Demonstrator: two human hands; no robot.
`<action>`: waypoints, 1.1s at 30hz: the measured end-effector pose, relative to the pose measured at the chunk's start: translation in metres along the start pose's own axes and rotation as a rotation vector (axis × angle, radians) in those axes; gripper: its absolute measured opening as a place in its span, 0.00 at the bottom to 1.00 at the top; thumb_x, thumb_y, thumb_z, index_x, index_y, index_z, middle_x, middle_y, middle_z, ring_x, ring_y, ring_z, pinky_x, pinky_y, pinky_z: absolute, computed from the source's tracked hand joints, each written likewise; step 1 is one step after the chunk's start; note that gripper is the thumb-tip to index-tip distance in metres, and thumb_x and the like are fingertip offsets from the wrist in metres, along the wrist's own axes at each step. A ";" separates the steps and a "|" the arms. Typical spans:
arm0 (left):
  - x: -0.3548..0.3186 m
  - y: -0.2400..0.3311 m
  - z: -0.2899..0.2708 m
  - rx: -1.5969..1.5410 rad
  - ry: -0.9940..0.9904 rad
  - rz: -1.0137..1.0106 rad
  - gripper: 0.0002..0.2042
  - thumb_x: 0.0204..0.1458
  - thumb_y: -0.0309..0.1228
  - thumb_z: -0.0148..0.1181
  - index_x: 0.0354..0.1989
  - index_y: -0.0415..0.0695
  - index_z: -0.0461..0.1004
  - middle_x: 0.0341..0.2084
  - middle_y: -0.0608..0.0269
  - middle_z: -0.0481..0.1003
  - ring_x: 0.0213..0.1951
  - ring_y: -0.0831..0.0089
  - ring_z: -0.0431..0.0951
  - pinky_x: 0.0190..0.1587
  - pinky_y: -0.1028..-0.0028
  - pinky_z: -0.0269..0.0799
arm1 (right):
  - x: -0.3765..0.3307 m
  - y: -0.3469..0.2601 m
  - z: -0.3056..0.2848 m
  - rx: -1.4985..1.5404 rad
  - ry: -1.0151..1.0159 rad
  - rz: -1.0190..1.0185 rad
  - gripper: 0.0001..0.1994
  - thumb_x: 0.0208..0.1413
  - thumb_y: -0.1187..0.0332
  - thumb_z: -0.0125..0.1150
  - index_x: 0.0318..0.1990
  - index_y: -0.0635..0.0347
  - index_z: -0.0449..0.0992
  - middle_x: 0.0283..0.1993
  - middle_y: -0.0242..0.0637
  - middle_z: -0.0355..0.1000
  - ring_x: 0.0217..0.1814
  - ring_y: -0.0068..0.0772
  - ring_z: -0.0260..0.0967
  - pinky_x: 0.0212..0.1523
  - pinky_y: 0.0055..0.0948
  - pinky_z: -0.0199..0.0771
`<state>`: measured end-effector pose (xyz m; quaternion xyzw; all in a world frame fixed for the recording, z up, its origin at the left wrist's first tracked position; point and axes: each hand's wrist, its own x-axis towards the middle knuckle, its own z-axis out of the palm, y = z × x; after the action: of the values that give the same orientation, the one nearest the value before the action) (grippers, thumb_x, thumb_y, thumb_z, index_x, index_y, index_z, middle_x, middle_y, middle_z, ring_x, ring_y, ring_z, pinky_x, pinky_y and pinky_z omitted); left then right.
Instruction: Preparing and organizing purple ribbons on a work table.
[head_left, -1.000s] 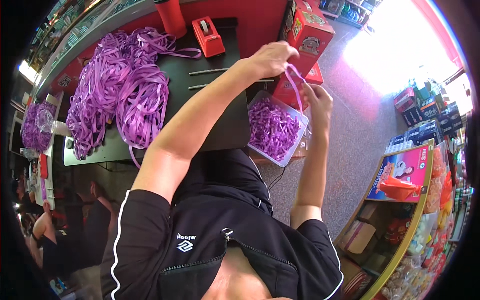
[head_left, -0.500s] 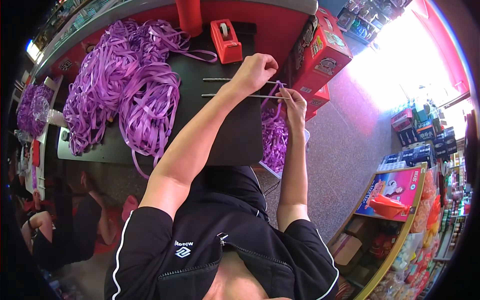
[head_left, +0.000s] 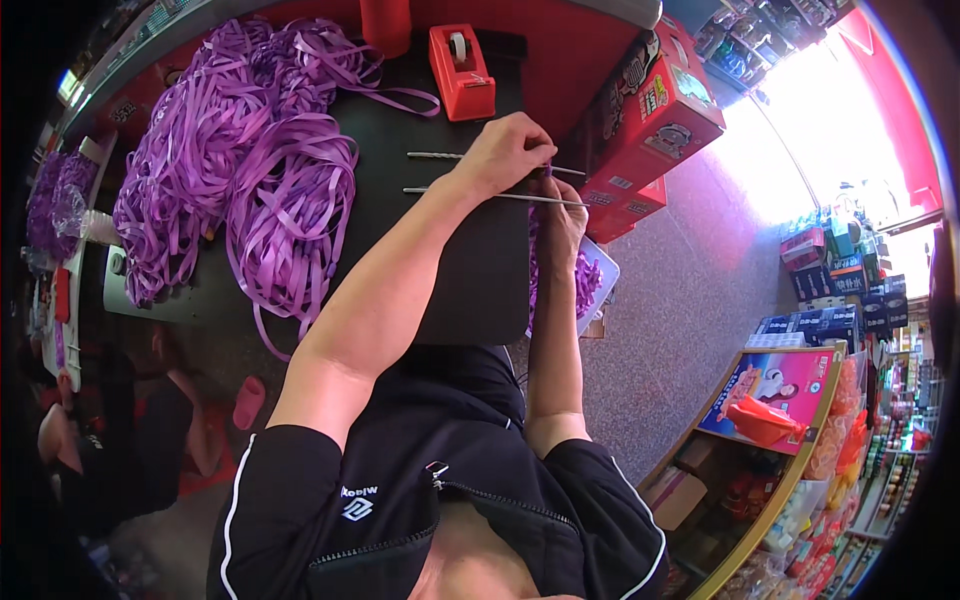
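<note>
Two thin metal rods [head_left: 432,191] lie parallel over the dark tabletop [head_left: 470,270] and jut past its right edge. My left hand [head_left: 503,155] reaches across the far rod, fingers bent into a pinch at a small bit of purple ribbon [head_left: 547,172]. From below, my right hand [head_left: 562,215] comes up around the near rod, its fingertips closed on the same ribbon and almost touching the left ones. The fingers cover most of the ribbon. On the table's left side spreads a big heap of long purple ribbon [head_left: 295,205].
An orange tape dispenser [head_left: 465,85] and a red cylinder [head_left: 386,25] stand at the back. Red boxes [head_left: 655,130] are stacked beyond my right hand. Below the table edge sits a pale bin [head_left: 608,285] of purple pieces. A display shelf [head_left: 770,400] stands right; another person [head_left: 165,440] sits left.
My right hand has moved left and its fingertips have come up to the left ones. The ribbon loop that hung between the rods is now mostly hidden. The view has shifted slightly.
</note>
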<state>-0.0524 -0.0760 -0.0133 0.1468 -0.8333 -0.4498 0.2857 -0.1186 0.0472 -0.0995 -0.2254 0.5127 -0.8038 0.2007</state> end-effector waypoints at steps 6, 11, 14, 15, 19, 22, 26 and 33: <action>0.006 -0.007 -0.014 -0.116 -0.142 -0.111 0.10 0.47 0.31 0.64 0.35 0.40 0.79 0.37 0.60 0.76 0.42 0.70 0.76 0.47 0.73 0.70 | -0.002 0.003 0.000 0.031 0.002 0.067 0.10 0.57 0.65 0.60 0.38 0.64 0.77 0.31 0.30 0.75 0.28 0.14 0.66 0.31 0.14 0.64; 0.003 -0.006 -0.016 -0.002 -0.205 0.029 0.10 0.46 0.32 0.64 0.35 0.42 0.80 0.42 0.60 0.73 0.46 0.68 0.74 0.51 0.72 0.67 | -0.004 0.004 -0.001 0.089 0.006 0.092 0.11 0.56 0.65 0.61 0.39 0.65 0.76 0.31 0.31 0.76 0.29 0.14 0.67 0.32 0.14 0.64; 0.001 -0.006 -0.013 0.019 -0.193 0.038 0.09 0.46 0.32 0.64 0.35 0.44 0.81 0.45 0.60 0.72 0.48 0.67 0.73 0.52 0.71 0.66 | -0.005 0.005 -0.004 0.099 0.005 0.102 0.12 0.56 0.65 0.61 0.40 0.66 0.76 0.31 0.32 0.76 0.31 0.15 0.68 0.35 0.15 0.66; 0.001 -0.005 -0.012 0.020 -0.181 0.041 0.09 0.46 0.32 0.63 0.35 0.44 0.81 0.45 0.60 0.71 0.48 0.66 0.72 0.52 0.71 0.66 | -0.005 0.004 -0.003 0.093 0.003 0.109 0.12 0.56 0.64 0.62 0.40 0.66 0.76 0.31 0.32 0.76 0.31 0.15 0.68 0.35 0.15 0.66; 0.001 -0.008 -0.012 0.078 -0.206 0.065 0.10 0.47 0.32 0.62 0.36 0.44 0.81 0.46 0.60 0.70 0.50 0.65 0.71 0.54 0.71 0.65 | -0.004 0.005 -0.004 0.090 -0.009 0.092 0.12 0.56 0.64 0.61 0.40 0.66 0.76 0.31 0.32 0.76 0.31 0.16 0.69 0.34 0.15 0.65; 0.001 -0.008 -0.008 0.153 -0.204 0.068 0.10 0.48 0.33 0.60 0.37 0.43 0.80 0.48 0.58 0.69 0.52 0.64 0.69 0.55 0.71 0.63 | -0.005 0.006 -0.008 0.068 -0.026 0.090 0.13 0.57 0.65 0.61 0.41 0.67 0.76 0.31 0.31 0.75 0.31 0.14 0.67 0.34 0.15 0.65; 0.002 -0.012 -0.004 0.198 -0.200 0.092 0.11 0.49 0.34 0.58 0.36 0.41 0.80 0.52 0.55 0.67 0.56 0.61 0.65 0.58 0.68 0.61 | -0.001 0.000 -0.016 -0.087 -0.009 0.049 0.14 0.59 0.64 0.57 0.44 0.67 0.77 0.33 0.29 0.75 0.33 0.13 0.65 0.35 0.15 0.65; 0.002 -0.018 -0.002 0.221 -0.175 0.101 0.12 0.50 0.35 0.57 0.36 0.41 0.80 0.55 0.53 0.65 0.59 0.57 0.61 0.61 0.65 0.57 | 0.020 -0.016 -0.016 -0.296 -0.126 -0.037 0.15 0.57 0.71 0.55 0.51 0.66 0.72 0.46 0.35 0.74 0.46 0.21 0.69 0.49 0.21 0.67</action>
<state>-0.0532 -0.0888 -0.0269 0.0957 -0.9058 -0.3515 0.2164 -0.1455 0.0544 -0.0878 -0.3118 0.6077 -0.7073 0.1821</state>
